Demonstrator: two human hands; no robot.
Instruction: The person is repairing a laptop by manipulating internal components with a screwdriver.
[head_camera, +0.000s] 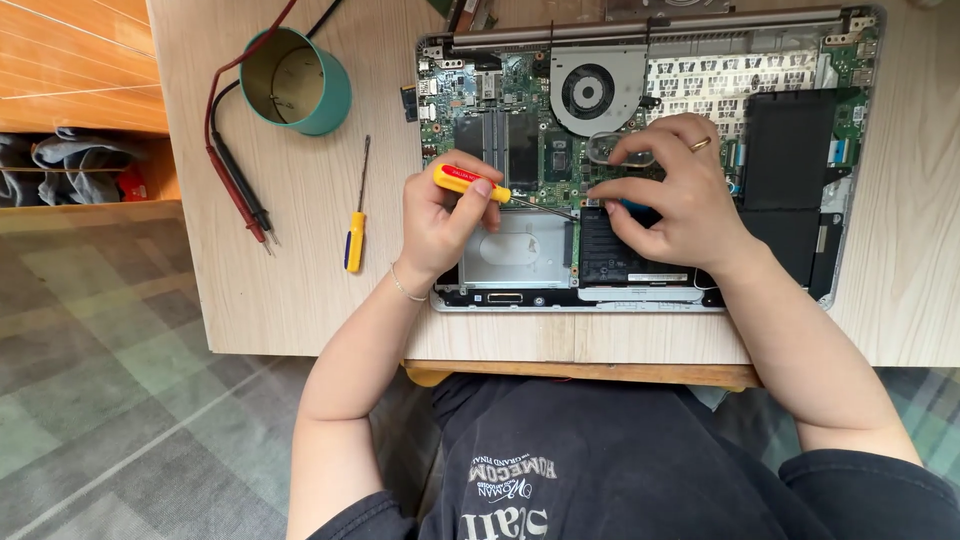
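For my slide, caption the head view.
Left hand drives a yellow screwdriver into an opened laptop; right hand steadies the board.

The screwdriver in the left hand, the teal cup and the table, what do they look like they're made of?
Screwdriver: glossy yellow handle with a red end, likely plastic; thin dark shaft, probably steel. Left hand grips it. Teal cup: smooth matte outside, dull metallic-looking inside, possibly a coated tin. Table: pale wood grain, flat and even, perhaps laminate.
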